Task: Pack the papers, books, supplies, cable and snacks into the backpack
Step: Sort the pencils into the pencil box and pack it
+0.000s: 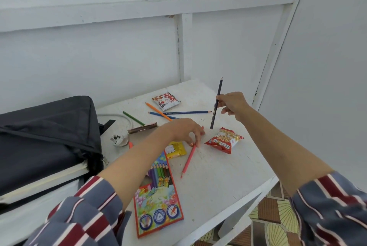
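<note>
My right hand (233,105) pinches a dark blue pencil (216,104) almost upright above the white table (218,178). My left hand (184,129) reaches down and its fingertips pinch a pink pencil (188,161) lying on the table. Under my left forearm lies a colourful pencil box (156,204) with pencils showing in its window. A black backpack (45,138) lies at the left with a book edge (45,180) at its opening. Snack packs sit around: a red one (224,140), a yellow one (175,149), a white-and-red one (166,101).
Loose orange (157,111), green (133,118) and blue (188,112) pencils lie at the back of the table. A white cable with plug (119,139) lies by the backpack, next to a brown wrapped bar (142,128). White walls close the back and right; patterned floor shows below the table's front edge.
</note>
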